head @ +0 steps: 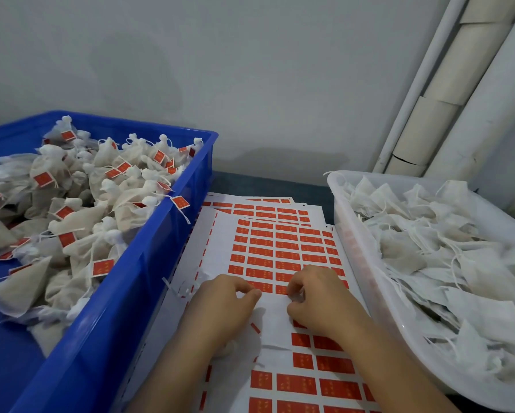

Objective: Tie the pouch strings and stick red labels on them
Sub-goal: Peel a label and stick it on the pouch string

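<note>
Head view — left hand, right hand curled on glossy label sheet (rectangular red labels); pinch unclear

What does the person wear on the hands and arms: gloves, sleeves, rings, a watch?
Nothing visible. The left hand and the right hand have no gloves or rings; both forearms are bare to the picture's edge, without sleeves, watch or bracelet.

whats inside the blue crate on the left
The blue crate holds a heap of tied pouches, many with red labels on their strings. Bare blue floor shows at its near end. Pouches lower in the heap are covered.
</note>
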Available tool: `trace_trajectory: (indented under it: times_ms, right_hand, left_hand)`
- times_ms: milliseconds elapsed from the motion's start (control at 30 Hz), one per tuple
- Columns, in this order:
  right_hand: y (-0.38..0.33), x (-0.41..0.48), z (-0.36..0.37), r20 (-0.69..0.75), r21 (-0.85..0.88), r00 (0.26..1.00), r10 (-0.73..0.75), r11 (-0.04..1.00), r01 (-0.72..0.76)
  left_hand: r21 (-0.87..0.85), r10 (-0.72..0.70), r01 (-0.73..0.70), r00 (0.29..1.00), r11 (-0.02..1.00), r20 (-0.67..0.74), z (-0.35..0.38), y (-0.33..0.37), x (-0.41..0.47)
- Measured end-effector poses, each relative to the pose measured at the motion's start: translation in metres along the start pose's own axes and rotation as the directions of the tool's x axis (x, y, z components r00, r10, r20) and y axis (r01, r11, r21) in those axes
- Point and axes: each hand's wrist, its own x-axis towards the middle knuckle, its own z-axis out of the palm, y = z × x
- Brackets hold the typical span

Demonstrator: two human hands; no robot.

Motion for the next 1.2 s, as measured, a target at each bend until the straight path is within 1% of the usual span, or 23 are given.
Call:
trace_trajectory:
  times_ms: [233,700,1067,1200]
  right_hand:
    - [0.001,-0.001,-0.005,0.048,-0.055,0.998,-0.031,0.998,0.034]
    - [0.011,-0.008,-0.002,-0.018,-0.059,0.997,-0.079,0.995,0.078]
    - [0.011,-0.010,0.004,-0.122,-0.033,0.989,-0.081,0.996,0.077]
    - [0.012,-0.019,0.005,-0.262,-0.039,0.963,-0.062,0.998,0.054]
  left_hand:
    - [0.004,0.006,-0.006,1.000,1.000,-0.001,0.000,-0.001,0.001]
    - [-0.004,0.007,-0.007,1.000,1.000,0.000,0.001,-0.002,0.001]
    - [-0.012,0.002,-0.002,1.000,1.000,0.013,-0.002,0.001,-0.002]
    - [-0.010,-0.005,0.005,1.000,1.000,0.007,-0.002,0.003,-0.002]
